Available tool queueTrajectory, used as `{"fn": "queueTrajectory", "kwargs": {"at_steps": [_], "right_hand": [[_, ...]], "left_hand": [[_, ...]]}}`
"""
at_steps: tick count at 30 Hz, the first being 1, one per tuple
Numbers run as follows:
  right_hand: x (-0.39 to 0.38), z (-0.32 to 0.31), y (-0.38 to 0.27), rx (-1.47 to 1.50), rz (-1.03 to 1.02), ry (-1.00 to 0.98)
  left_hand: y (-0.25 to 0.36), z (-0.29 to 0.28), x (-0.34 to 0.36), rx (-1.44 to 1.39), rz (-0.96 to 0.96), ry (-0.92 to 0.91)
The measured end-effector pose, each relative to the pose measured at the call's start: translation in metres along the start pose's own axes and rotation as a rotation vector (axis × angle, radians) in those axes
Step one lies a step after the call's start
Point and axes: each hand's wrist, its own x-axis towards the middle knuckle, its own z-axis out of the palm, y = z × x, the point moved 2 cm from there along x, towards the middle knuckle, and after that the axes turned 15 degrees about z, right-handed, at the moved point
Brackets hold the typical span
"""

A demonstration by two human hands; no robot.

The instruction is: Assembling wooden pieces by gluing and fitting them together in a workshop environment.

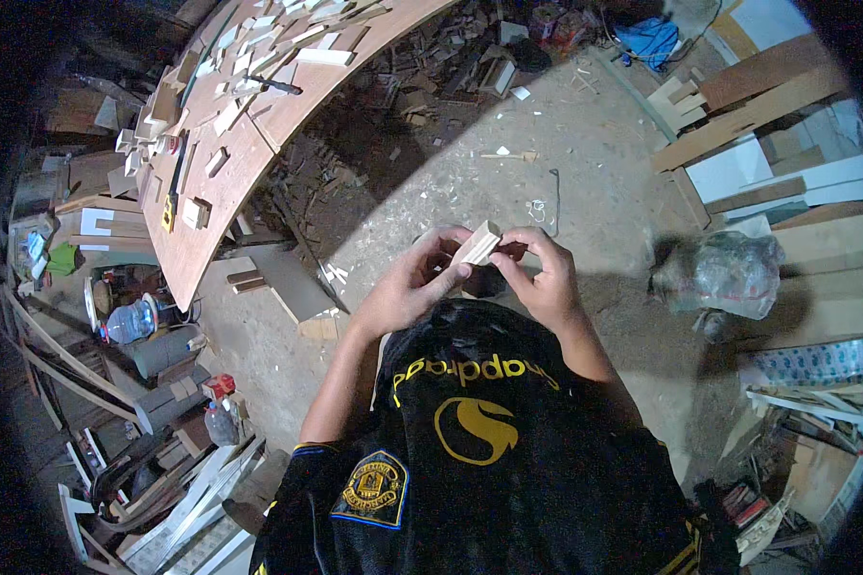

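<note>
A short pale wood block [479, 243], made up of what look like layered strips, is held up in front of my chest. My left hand [427, 276] grips its left side, with the thumb along the near end and the fingers behind, partly hidden. On the other side my right hand [539, 270] pinches the block's right edge between thumb and fingertips. Both forearms come up from the black shirt below.
A wooden table [201, 251] at the upper left bears wood offcuts, a yellow-handled saw [171, 206] and a dark tool. Planks [748, 115] are stacked at the right beside a clear plastic bag [738, 273]. Scraps and water bottles [129, 321] lie on the left.
</note>
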Motion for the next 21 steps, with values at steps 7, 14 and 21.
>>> {"fn": "queueTrajectory", "kwargs": {"at_steps": [7, 14, 21], "right_hand": [[0.003, 0.002, 0.003, -0.049, -0.044, 0.042], [0.005, 0.002, 0.002, -0.09, -0.064, 0.101], [0.008, -0.001, 0.016, -0.053, -0.049, 0.136]], "left_hand": [[-0.002, 0.001, -0.006, 0.043, -0.018, 0.006], [-0.009, 0.003, -0.004, -0.065, -0.145, 0.048], [-0.014, 0.002, 0.011, 0.068, -0.154, -0.038]]}}
